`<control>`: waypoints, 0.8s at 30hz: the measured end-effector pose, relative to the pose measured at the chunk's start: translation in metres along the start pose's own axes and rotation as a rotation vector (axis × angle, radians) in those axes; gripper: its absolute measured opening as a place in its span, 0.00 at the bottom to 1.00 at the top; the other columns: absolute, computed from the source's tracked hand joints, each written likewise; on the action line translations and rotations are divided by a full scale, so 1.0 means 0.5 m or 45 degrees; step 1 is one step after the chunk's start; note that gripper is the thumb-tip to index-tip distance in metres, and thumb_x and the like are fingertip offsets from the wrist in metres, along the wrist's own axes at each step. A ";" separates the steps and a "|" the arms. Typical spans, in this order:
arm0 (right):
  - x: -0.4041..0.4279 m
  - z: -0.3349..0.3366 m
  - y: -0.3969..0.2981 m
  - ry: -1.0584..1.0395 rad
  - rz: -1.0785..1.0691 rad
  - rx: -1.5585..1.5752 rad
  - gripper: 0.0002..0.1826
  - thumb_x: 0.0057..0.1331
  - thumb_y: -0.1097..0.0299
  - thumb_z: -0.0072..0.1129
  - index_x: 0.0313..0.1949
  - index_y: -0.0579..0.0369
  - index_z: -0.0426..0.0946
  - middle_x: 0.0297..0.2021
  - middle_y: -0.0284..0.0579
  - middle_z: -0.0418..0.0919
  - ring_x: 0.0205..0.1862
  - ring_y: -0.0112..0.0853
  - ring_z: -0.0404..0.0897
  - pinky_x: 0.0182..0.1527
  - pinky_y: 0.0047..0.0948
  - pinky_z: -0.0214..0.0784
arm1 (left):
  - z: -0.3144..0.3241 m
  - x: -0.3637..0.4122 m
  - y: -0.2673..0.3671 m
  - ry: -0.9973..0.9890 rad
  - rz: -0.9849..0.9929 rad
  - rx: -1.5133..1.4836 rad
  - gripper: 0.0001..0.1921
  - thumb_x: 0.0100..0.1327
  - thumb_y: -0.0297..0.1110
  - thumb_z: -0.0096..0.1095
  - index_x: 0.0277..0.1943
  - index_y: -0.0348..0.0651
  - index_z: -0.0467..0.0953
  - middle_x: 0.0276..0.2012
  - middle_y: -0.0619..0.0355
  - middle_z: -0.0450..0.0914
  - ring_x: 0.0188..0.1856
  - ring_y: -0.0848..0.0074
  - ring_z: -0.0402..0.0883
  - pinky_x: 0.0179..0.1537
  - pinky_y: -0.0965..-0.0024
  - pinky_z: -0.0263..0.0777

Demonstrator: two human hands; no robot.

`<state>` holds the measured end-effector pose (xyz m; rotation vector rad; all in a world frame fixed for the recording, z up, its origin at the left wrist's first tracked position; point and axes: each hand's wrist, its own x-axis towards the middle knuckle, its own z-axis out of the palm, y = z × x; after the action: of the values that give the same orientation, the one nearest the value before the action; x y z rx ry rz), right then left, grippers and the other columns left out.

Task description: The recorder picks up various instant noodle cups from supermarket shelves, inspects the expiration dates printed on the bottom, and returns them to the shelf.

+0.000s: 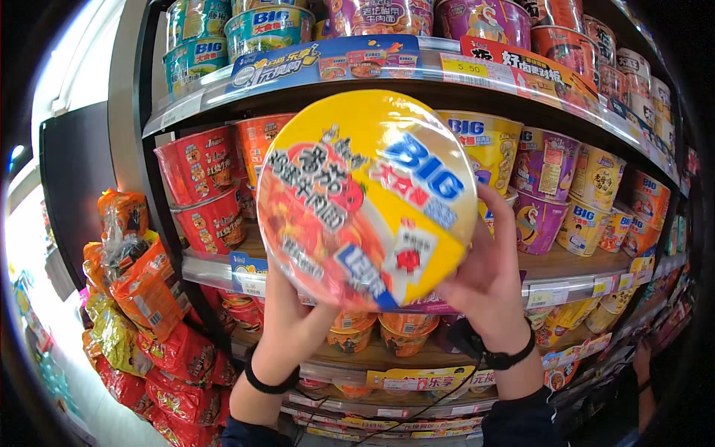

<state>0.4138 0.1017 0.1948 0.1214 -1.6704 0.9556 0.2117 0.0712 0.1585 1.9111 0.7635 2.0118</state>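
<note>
A large instant noodle cup (368, 201) fills the middle of the view, its round yellow lid turned towards me and bearing print and a food picture. My left hand (296, 313) holds it from the lower left, fingers hidden behind the cup. On the right side, my right hand (491, 268) grips its edge, with a finger curled up along the rim. The cup is held in the air before the shelves and hides part of the middle shelf. Both wrists wear black bands.
Stacked noodle cups in red (209, 218), yellow (489, 145) and purple (540, 220) stand on the middle shelf (550, 268). More cups line the upper shelf (357, 47). Bagged noodle packs (179, 357) are piled at the left. Another person's hand (642, 357) shows at far right.
</note>
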 end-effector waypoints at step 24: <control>0.131 -0.024 0.039 0.138 0.328 0.290 0.26 0.57 0.72 0.53 0.55 0.65 0.61 0.55 0.45 0.62 0.59 0.30 0.60 0.60 0.29 0.49 | 0.022 0.242 -0.057 0.075 0.352 0.655 0.27 0.60 0.26 0.50 0.60 0.36 0.49 0.53 0.41 0.55 0.53 0.56 0.65 0.54 0.64 0.60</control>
<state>0.3897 0.1479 0.2409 0.0060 -1.4970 1.3230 0.2062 0.1606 0.2451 2.3531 1.1833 2.1958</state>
